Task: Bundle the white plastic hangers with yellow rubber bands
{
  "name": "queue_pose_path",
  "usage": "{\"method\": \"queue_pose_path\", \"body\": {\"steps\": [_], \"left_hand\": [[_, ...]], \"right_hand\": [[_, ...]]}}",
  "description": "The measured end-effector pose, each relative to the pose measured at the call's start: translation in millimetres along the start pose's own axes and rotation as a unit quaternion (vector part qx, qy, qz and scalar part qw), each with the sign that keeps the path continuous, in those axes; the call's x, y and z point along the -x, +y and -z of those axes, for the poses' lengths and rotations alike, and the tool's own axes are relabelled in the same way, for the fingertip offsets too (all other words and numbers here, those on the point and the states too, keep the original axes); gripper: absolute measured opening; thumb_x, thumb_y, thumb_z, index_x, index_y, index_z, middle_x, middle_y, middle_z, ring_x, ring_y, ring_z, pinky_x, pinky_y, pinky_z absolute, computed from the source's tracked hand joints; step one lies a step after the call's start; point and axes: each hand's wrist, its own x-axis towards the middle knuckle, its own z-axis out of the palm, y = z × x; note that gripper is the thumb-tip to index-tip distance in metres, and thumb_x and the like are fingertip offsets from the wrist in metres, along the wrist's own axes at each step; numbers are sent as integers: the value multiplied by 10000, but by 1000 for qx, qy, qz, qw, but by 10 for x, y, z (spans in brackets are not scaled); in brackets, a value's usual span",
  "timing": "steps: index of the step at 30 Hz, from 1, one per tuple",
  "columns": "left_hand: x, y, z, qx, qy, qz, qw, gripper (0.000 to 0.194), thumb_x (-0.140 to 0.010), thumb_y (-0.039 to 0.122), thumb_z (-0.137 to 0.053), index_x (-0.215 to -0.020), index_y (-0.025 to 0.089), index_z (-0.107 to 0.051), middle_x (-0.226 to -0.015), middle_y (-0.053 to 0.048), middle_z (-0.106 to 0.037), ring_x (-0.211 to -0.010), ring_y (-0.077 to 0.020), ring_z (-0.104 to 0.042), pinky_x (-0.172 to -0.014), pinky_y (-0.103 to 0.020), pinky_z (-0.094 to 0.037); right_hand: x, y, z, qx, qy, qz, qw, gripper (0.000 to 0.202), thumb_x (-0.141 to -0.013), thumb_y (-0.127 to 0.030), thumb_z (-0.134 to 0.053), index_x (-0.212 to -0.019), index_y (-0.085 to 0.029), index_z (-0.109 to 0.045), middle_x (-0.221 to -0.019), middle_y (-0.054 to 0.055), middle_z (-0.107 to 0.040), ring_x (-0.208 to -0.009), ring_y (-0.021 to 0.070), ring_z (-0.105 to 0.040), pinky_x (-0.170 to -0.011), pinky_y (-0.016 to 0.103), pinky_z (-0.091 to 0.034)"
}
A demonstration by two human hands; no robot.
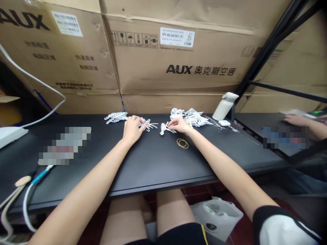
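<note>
My left hand [131, 131] is closed, with thumb and forefinger at a loose heap of thin white hooks [152, 125]; its fingers partly hide them. Another bunch of white hooks [116, 117] lies just beyond it on the left. In a pinch, my right hand [181, 125] has a small bunch of white hooks [163, 128], low over the black tabletop [158, 160]. Behind this hand a larger pile of white hooks [196, 117] is spread out. Two yellow rubber bands [182, 143] lie overlapping in front of my right hand.
Large cardboard boxes [143, 75] stand along the back edge. A cream bottle [225, 106] and a small white case [224, 123] are at the back right, by a black metal frame [245, 83]. White cables [27, 207] run at left. At far right shows another person's hand [296, 119].
</note>
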Motion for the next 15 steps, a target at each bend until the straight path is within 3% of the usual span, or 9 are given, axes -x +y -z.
{"method": "queue_pose_path", "body": {"steps": [8,12,15], "left_hand": [[33,12,-60,25,-6,19,999,304,-872,475,-499,-813,221,-657,-1135,-86,-644,-1140,-269,-507,-1045,-507,-251],[54,18,-61,11,-14,10,1000,305,-852,466,-527,-970,226,-674,-1238,-121,-590,-1207,-293,-468,-1055,-529,-244],[76,86,-12,-14,-5,-43,999,425,-857,466,-516,-1180,203,-603,-1361,-159,-496,-1289,-313,-400,-1081,-545,-203]], "right_hand": [[-50,89,-147,69,64,48,994,114,-708,-101,-629,-766,-127,-724,-770,62,-726,-678,149,-652,-650,256,-505],[-38,56,-244,81,91,87,989,90,-748,-202,-653,-767,-140,-715,-763,62,-721,-687,159,-652,-677,272,-501],[-19,35,-292,90,96,126,983,107,-760,-246,-656,-756,-148,-699,-723,48,-706,-671,154,-643,-672,268,-494]]}}
